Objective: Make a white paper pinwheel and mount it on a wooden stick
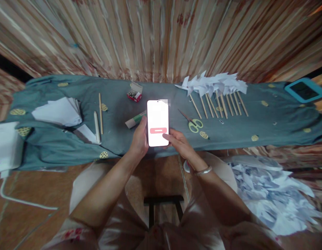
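Observation:
A smartphone [158, 119] with a bright white screen and a red button is held upright over the near middle of the table. My left hand [140, 139] is closed around its left edge. My right hand [180, 144] grips the lower right side, its thumb on the screen just below the red button. Behind my left hand lies a green and white box [135, 120], partly hidden. Scissors [193, 123] with yellow-green handles rest to the right of the phone. Beyond the phone stands a small open red box [135, 95] of metal bits.
Several paper pinwheels on sticks [218, 88] lie in a row at back right. At left are a stack of white paper [59, 111], a wooden stick [101, 114], a white pen-like tool [97, 126] and a white device [7, 147]. Paper scraps [270, 194] fill a bag at lower right.

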### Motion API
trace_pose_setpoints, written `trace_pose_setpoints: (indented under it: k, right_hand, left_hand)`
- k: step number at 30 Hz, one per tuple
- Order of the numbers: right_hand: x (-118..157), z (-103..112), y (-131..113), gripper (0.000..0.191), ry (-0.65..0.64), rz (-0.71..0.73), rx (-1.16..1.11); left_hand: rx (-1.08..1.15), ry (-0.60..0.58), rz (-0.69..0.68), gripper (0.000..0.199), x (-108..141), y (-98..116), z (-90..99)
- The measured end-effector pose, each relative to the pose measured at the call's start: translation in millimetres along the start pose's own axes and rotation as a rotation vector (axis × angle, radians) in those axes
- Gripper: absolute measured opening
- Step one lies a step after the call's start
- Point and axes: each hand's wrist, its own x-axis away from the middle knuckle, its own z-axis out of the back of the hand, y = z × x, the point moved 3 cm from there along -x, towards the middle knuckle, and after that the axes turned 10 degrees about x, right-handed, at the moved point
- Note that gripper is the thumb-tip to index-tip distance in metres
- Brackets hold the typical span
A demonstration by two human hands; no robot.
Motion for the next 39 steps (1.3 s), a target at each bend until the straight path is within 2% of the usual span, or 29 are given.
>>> trace_pose_setpoints:
  k: [7, 15, 23, 28, 39]
  right_hand:
    - [-1.7, 7.8, 0.8, 0.031, 0.053, -0.035, 0.012]
    - [-2.1, 6.0, 0.4, 0.032, 0.037, -0.013, 0.05]
    - [1.1, 4.7, -1.4, 0.029, -0.036, -0.042, 0.109]
    - [1.8, 5.5, 1.2, 0.026, -0.058, -0.05, 0.167]
    - [0.1, 7.3, 3.5, 0.02, -0.014, -0.005, 0.253]
  left_hand:
    - [0.002, 0.006, -0.034, 0.032, -1.3, -2.2, 1.7]
    - [-0.028, -0.002, -0.024, 0.036, -2.9, -4.6, 2.2]
    - [-0.071, -0.017, -0.066, 0.039, -4.2, -3.1, 1.9]
    - [-0.059, -0.012, -0.099, 0.031, -5.6, -2.1, 2.6]
    - [-0.047, -0.027, -0.081, 0.035, -7.2, -2.7, 0.5]
